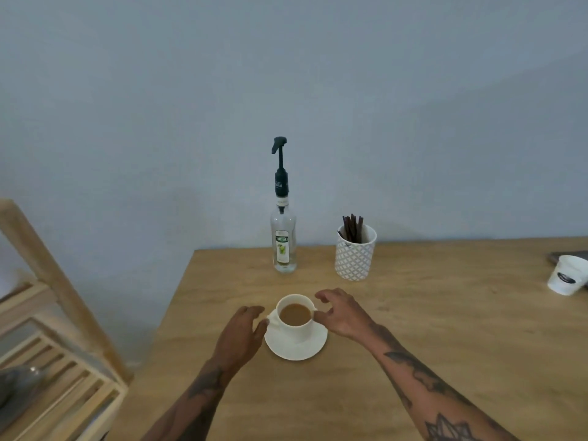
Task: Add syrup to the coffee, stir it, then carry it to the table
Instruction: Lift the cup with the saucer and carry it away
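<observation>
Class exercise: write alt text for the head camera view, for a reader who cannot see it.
Two bare hands, left hand and right hand, flank a white cup of milky coffee on a saucer on a wooden counter. Behind stand a pump-topped syrup bottle and a patterned pot of dark stir sticks, against a grey wall.

**Soft, even light with wide-angle bending**

Dim, diffuse light fills the scene with a cool bluish cast on the wall [318, 74]. The saucer [296, 348] throws only a faint, soft shadow on the surface [413, 313]. No glare shows. The wooden rack [57, 329] at the left edge leans and blurs; overall detail is slightly soft.
</observation>
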